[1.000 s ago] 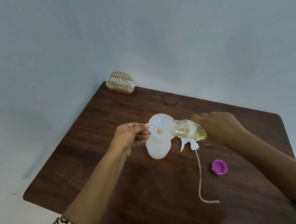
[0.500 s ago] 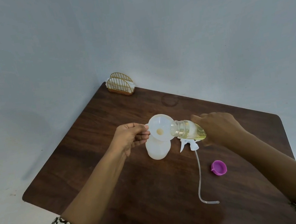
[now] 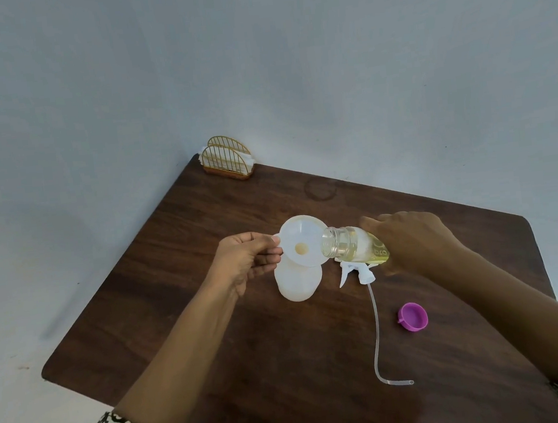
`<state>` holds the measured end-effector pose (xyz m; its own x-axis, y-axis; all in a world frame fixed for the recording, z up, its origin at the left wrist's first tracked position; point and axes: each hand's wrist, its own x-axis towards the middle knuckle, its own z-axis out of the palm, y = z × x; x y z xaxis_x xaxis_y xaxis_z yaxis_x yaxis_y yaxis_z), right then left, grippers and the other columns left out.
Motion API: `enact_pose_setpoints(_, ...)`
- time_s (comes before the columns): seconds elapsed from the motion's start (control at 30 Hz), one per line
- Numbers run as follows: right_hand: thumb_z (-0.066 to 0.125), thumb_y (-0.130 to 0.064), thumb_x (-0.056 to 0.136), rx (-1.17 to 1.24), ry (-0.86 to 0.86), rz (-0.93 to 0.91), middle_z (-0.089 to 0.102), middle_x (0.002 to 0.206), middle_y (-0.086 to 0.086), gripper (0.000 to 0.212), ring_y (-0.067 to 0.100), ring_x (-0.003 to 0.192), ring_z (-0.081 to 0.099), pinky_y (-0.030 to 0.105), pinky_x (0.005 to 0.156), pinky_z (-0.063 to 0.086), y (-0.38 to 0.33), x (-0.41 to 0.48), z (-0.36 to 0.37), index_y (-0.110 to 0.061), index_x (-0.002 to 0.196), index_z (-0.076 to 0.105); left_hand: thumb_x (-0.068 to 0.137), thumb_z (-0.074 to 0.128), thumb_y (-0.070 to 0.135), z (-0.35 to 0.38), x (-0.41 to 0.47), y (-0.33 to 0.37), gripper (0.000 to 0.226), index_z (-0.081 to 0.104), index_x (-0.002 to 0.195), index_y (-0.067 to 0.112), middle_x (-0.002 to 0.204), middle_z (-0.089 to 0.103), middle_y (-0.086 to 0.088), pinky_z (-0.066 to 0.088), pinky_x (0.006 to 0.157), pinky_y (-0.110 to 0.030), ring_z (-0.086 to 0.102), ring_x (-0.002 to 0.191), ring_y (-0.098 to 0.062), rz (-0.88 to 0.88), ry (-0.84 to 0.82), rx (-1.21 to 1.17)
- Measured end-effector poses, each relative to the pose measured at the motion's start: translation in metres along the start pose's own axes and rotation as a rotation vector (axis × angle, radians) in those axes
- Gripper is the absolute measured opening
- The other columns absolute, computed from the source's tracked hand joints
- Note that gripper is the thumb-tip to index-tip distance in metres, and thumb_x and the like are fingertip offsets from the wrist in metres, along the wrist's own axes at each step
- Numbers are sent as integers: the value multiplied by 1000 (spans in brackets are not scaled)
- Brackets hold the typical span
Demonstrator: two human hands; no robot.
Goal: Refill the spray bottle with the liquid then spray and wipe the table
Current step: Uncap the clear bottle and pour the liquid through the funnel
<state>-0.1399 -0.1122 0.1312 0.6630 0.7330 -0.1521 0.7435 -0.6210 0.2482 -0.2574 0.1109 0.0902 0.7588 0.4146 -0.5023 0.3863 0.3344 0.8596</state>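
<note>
A white translucent spray bottle (image 3: 299, 283) stands open in the middle of the dark wooden table (image 3: 185, 317), with a white funnel (image 3: 299, 240) seated in its neck. My left hand (image 3: 246, 259) pinches the funnel's rim tab. My right hand (image 3: 411, 242) holds a clear bottle of yellow liquid (image 3: 350, 247) tipped nearly flat, its mouth over the funnel's right edge. Yellow liquid pools at the funnel's hole. The white trigger sprayer head (image 3: 354, 270) lies on the table under the tipped bottle, its long clear tube (image 3: 375, 339) trailing toward me.
A purple cap (image 3: 413, 316) lies on the table at the right. A gold wire napkin holder (image 3: 227, 159) with white napkins stands at the far left corner. A faint ring stain (image 3: 320, 189) marks the far side. Pale walls surround the table.
Almost nothing has moved. Both hands keep their hold and the liquid bottle stays tipped over the funnel.
</note>
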Motion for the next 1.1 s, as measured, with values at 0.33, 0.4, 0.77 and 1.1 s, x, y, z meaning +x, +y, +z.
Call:
enact_pose_setpoints(0.33,73,-47,76,9,-8,-2,61,107,-7,70,14,93,61,22,63,41,1,2,-1,-30,132,34,83,70,10,1,-1,1,6,71,86,5,65,72,-2,56,54,-21,67,55,-7,-2,3,7)
enact_pose_setpoints(0.4,73,-46,75,4,-12,-3,61,107,-7,70,14,93,61,22,62,41,1,2,-1,-30,132,34,83,70,11,1,-1,1,5,71,85,6,65,72,-2,56,54,-21,67,54,-7,0,3,7)
enact_pose_setpoints(0.77,72,-45,77,-21,-25,-5,61,109,-7,71,14,93,61,22,59,38,1,1,-2,-30,134,33,83,70,11,0,0,-1,7,71,86,4,67,72,-4,56,54,-22,67,54,-8,7,2,16)
enact_pose_setpoints(1.1,71,-49,76,-22,-14,-7,60,101,-8,65,14,88,61,22,54,35,1,0,0,-30,127,36,83,70,10,-1,-1,-2,7,71,87,3,64,72,-3,57,56,-22,66,54,-7,6,-12,17)
